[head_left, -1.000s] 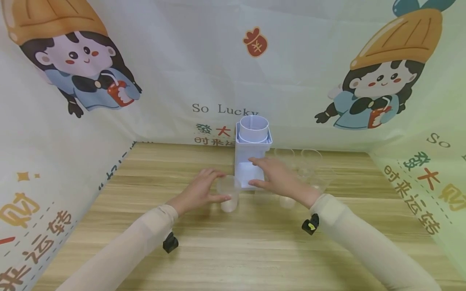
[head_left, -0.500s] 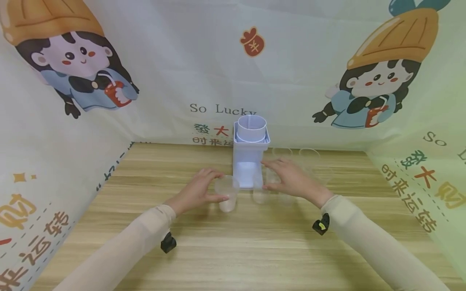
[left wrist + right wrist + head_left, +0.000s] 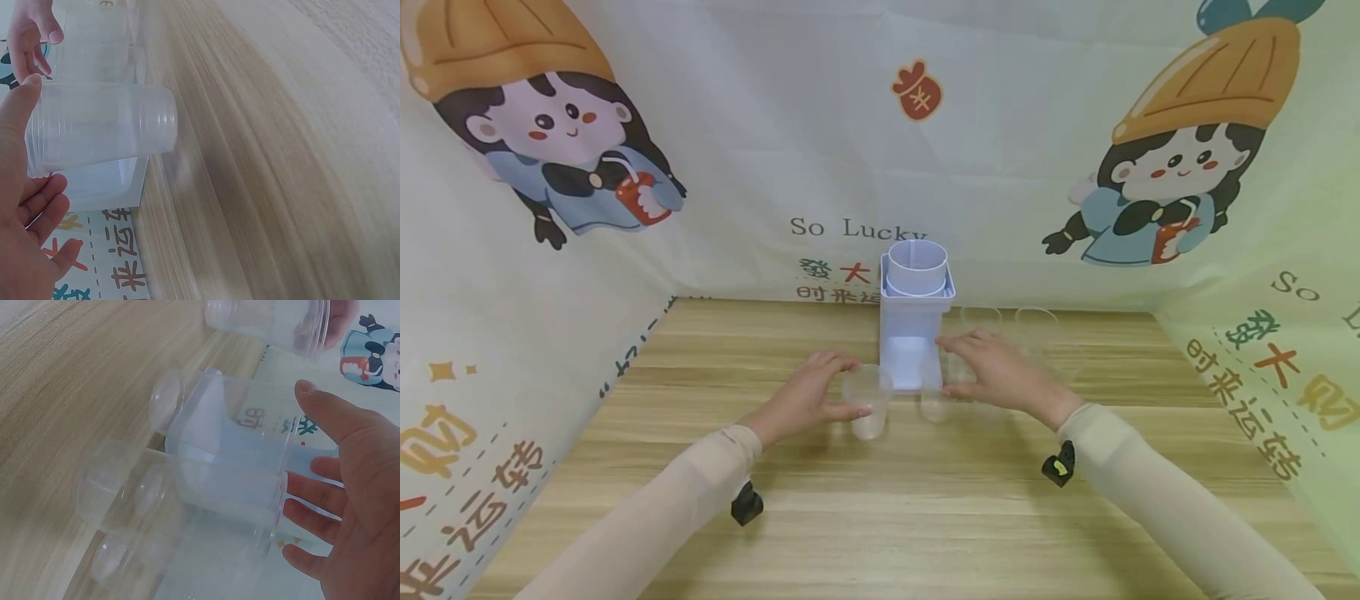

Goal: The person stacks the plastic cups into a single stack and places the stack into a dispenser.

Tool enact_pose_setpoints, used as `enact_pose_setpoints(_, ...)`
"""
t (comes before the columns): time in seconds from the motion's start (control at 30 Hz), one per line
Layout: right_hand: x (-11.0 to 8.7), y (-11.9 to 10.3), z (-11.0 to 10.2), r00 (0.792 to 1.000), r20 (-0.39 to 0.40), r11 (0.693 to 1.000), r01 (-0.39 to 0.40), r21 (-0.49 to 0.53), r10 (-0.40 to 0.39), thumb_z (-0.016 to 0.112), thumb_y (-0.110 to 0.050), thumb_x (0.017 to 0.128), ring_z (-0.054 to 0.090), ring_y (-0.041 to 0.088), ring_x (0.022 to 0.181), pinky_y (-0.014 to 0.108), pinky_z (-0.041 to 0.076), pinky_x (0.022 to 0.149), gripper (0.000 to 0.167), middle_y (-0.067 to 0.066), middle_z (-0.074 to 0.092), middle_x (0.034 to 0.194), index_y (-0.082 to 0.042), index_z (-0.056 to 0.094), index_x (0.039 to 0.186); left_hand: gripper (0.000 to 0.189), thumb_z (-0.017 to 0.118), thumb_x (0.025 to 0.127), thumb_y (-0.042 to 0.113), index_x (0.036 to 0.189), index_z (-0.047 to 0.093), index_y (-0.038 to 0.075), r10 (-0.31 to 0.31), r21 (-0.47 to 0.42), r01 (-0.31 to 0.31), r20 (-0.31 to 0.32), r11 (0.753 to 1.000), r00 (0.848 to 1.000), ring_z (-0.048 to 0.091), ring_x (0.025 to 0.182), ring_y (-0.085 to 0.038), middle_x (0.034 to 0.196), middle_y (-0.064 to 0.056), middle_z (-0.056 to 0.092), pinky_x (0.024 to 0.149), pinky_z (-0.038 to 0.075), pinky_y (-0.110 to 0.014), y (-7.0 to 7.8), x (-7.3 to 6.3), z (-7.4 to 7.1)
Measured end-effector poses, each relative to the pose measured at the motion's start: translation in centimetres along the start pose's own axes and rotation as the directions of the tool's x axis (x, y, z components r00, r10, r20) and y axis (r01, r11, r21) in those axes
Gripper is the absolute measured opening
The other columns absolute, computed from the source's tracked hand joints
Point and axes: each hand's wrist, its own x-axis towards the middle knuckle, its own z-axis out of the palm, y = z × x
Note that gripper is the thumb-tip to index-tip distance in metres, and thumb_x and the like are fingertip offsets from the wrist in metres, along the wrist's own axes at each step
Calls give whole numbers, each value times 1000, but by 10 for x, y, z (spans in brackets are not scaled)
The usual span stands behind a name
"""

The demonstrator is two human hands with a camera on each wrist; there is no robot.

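Observation:
My left hand (image 3: 797, 398) grips a clear plastic cup (image 3: 869, 423) near its rim, thumb on the near side and fingers behind. In the left wrist view this cup (image 3: 112, 122) shows ridges at its rim and base. My right hand (image 3: 1007, 377) is at the rim of another clear cup (image 3: 934, 407), thumb and fingers on either side. The right wrist view shows the thumb (image 3: 325, 406) at that cup's rim. Behind the two cups stands a pale plastic dispenser (image 3: 910, 321) with a round tube on top; its lower front is open.
Several more clear cups (image 3: 1037, 311) stand upright at the right, partly behind my right hand and hard to make out. A printed cloth (image 3: 752, 150) forms the back and side walls around the wooden table (image 3: 880, 517).
My right hand has drawn back to the right from before the dispenser, and its fingers are now at a cup's rim. My left hand and its cup have stayed in place.

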Motion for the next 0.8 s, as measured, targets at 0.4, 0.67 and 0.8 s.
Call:
enact_pose_setpoints(0.4, 0, 0, 3, 1000, -14, 1000, 17, 20, -17, 76, -44, 84, 54, 31, 126, 50, 42, 112, 76, 12, 63, 135, -7, 49, 144, 73, 81, 78, 45, 132, 57, 4, -4, 5, 4, -6, 1000, 1000, 49, 131, -32, 137, -13, 58, 112, 43, -49, 1, 0, 0)
enact_pose_setpoints(0.67, 0, -2, 3, 1000, -21, 999, 22, 30, -22, 77, -43, 84, 54, 30, 123, 49, 45, 108, 75, 12, 64, 133, -6, 50, 143, 74, 80, 79, 47, 135, 55, 6, -15, 3, 15, 6, 1000, 1000, 48, 132, -31, 140, -12, 55, 112, 43, -50, 1, 0, 0)
enact_pose_setpoints(0.8, 0, -1, 4, 1000, -21, 1000, 17, 26, -17, 77, -45, 83, 55, 29, 123, 48, 45, 107, 75, 11, 65, 131, -7, 51, 142, 73, 80, 79, 47, 134, 56, 6, -12, -3, 12, 6, 1000, 1000, 49, 131, -31, 140, -12, 56, 112, 44, -49, 0, 0, 1)
